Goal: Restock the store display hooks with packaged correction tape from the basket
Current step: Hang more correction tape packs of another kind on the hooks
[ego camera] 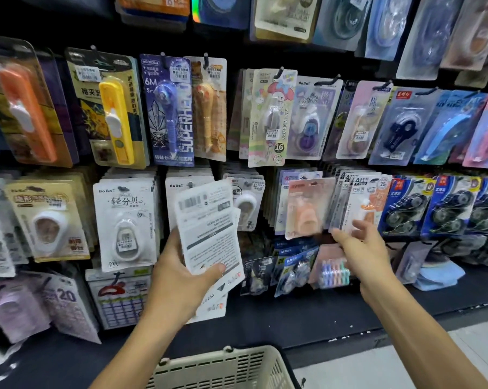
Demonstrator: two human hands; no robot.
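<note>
My left hand [181,276] grips a stack of white correction tape packs [209,228], their printed backs toward me, thumb across the lower edge. My right hand [360,248] reaches up to the middle row with relaxed, spread fingers, just below an orange correction tape pack [307,209] that hangs blurred on its hook. I cannot tell whether the fingers touch that pack. More orange packs [369,203] hang right beside it. The beige plastic basket [226,369] sits at the bottom centre, below my arms; its contents are hidden.
The dark display wall is crowded with hanging stationery packs in three rows: white BoBo packs [125,220] at left, blue two-roll packs [447,206] at right, a My Melody pack [271,116] above. A dark shelf ledge [293,327] runs below; pale floor shows at bottom right.
</note>
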